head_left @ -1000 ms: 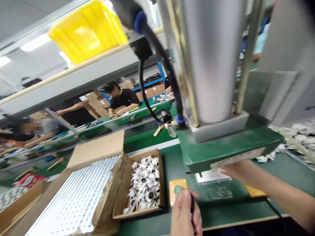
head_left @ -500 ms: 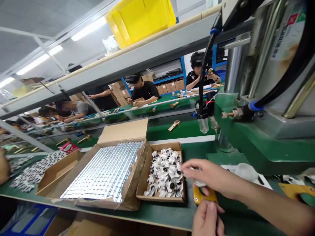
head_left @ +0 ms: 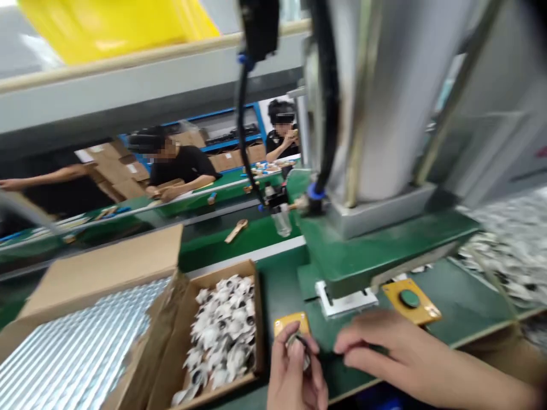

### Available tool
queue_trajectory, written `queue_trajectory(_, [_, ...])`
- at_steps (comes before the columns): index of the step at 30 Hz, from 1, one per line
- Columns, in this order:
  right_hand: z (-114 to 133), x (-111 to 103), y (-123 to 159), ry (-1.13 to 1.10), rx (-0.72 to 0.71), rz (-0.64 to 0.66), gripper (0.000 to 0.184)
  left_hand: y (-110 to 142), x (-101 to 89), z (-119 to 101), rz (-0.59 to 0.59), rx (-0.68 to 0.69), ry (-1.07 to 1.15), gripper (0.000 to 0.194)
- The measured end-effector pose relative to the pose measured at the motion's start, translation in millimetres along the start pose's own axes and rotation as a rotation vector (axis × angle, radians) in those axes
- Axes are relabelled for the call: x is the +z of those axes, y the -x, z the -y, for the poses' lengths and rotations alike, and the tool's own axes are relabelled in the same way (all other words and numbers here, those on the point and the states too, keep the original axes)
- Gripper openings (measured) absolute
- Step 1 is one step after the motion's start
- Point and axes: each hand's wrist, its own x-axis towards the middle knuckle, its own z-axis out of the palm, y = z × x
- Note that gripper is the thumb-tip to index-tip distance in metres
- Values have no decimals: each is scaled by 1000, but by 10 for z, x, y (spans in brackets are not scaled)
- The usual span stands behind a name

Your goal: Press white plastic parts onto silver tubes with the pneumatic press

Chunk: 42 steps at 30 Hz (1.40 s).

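Note:
My left hand (head_left: 294,370) is closed at the front edge of the bench, its thumb and fingers around a small white part with a dark rim (head_left: 302,348), mostly hidden by the fingers. Just behind it lies a yellow button plate (head_left: 292,323). My right hand (head_left: 380,347) hovers to the right, palm down and slightly blurred. Its thumb and forefinger are a little apart, with nothing seen between them. Left of my hands, a shallow cardboard box (head_left: 257,319) holds many white bladed parts (head_left: 226,319) with dark hubs.
A green press (head_left: 384,239) with a metal cylinder stands ahead, a white metal fixture (head_left: 346,302) beneath it. A second yellow plate with a green button (head_left: 409,298) lies right. A carton of shiny metal rods (head_left: 85,341) stands left. White parts (head_left: 504,250) heap far right. Co-workers sit opposite.
My view has swung right. My right hand has moved from beside the box of white parts to the right of my left hand. The white piece it held no longer shows in it.

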Motion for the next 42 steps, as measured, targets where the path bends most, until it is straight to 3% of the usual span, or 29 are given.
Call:
queue_trajectory(4, [-573,-532,433,136,270,-300,20,-199,580,-39,145,-44,88,17])
queue_trajectory(5, [-746,-680,475,200,292,-398,24,-249,712,-31,168,-64,116,13])
queue_trajectory(7, [-1068,-941,488,463,228,-458,26,-340,919,3,204,-79,162,12])
queue_trajectory(11, [-1452,-1184,271,603,108,-379,25,-426,1126,74,282,-90,226,12])
queue_trajectory(17, [-1656,-1131,-312,716,-35,-162,33,-356,1225,25,376,-189,315,30])
queue_trajectory(20, [-1743,-1087,-390,748,-32,-142,28,-331,1173,-5,378,-253,244,34])
queue_trajectory(25, [-1777,-1101,-11,713,29,-214,29,-285,1022,19,269,-239,93,26])
queue_trajectory(29, [-1728,-1166,299,580,92,-296,26,-254,981,98,256,-229,43,22])
queue_trajectory(36, [-1670,-1162,444,201,228,-572,31,-264,977,196,166,-64,-103,30])
queue_trajectory(39, [-1425,-1073,512,71,226,-594,34,-222,898,119,143,-63,-174,33])
queue_trajectory(42, [-1021,-908,535,74,157,-514,27,-162,776,25,123,-132,-229,29])
